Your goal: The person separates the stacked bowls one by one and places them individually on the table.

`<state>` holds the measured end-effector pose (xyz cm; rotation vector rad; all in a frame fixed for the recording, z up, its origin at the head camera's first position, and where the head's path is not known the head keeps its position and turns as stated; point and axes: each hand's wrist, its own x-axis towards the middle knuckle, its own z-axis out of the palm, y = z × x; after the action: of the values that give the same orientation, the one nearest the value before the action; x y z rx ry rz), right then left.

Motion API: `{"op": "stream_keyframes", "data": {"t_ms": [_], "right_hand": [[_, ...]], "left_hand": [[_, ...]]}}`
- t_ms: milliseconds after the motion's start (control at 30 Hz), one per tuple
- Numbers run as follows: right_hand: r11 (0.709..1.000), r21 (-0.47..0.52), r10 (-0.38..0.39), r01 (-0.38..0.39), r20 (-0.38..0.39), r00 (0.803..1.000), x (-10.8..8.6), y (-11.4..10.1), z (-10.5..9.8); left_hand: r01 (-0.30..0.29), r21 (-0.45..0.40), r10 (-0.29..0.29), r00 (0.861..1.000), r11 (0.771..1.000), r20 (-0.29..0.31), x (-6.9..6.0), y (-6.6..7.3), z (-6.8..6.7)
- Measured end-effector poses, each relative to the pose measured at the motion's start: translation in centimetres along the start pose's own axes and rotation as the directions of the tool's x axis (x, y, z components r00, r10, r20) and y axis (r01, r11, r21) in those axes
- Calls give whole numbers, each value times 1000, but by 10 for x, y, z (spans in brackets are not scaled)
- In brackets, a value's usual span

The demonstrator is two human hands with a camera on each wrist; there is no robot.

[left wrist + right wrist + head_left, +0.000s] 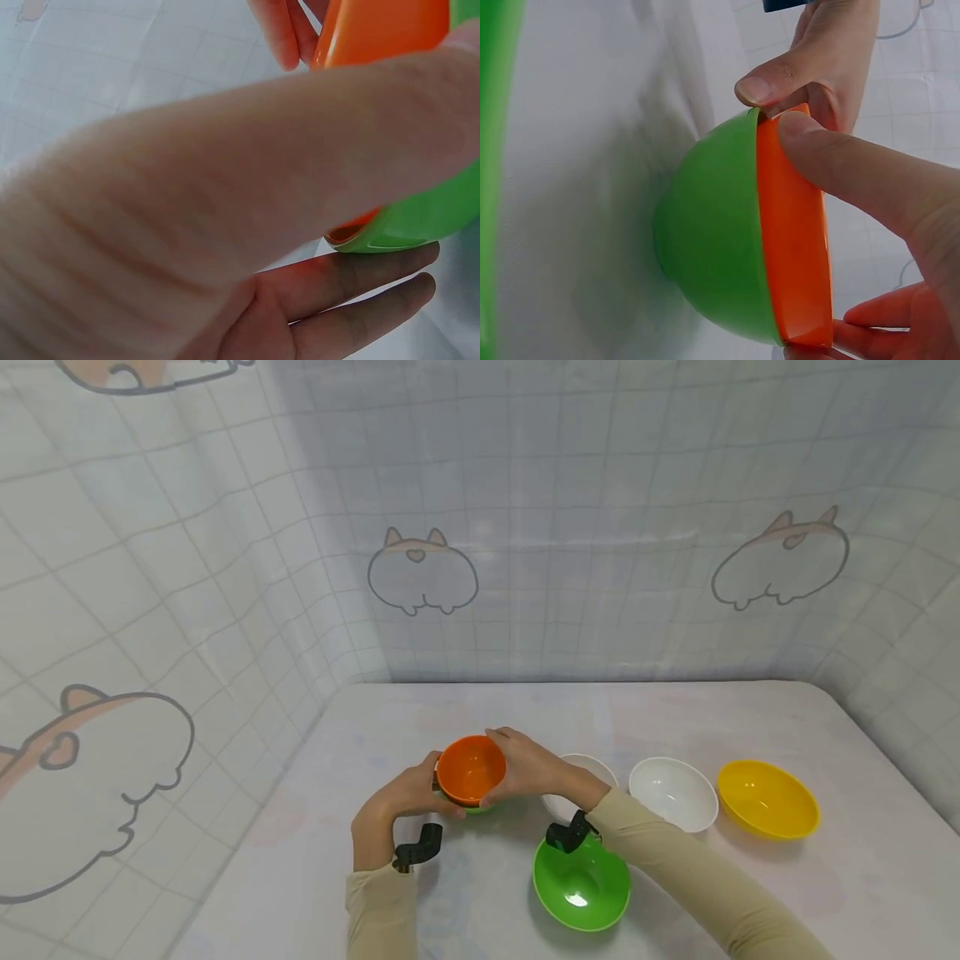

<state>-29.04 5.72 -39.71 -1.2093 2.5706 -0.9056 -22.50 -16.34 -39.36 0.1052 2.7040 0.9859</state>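
An orange bowl (471, 770) sits partly inside a small green bowl (712, 232), its rim standing above the green one in the right wrist view. My left hand (412, 791) holds the green bowl from the left side, thumb near its rim, fingers along its wall in the left wrist view. With thumb and fingers on opposite sides, my right hand (528, 766) grips the orange bowl. In the head view only a sliver of the small green bowl shows beneath the orange one.
A larger green bowl (581, 885) stands at the front, below my right wrist. One white bowl (592, 768) is partly hidden behind my right arm; another white bowl (673, 795) and a yellow bowl (768, 800) stand to the right. Patterned curtains surround the table (300, 877).
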Motion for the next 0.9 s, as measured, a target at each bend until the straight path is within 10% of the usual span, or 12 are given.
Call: {"op": "stream_keyframes", "data": {"t_ms": [900], "right_hand": [[994,75,-64,75,-148,987,-35,-21,-16]], "left_hand": [[21,2,-21,1000,1000,14,-4,-4,-1]]}}
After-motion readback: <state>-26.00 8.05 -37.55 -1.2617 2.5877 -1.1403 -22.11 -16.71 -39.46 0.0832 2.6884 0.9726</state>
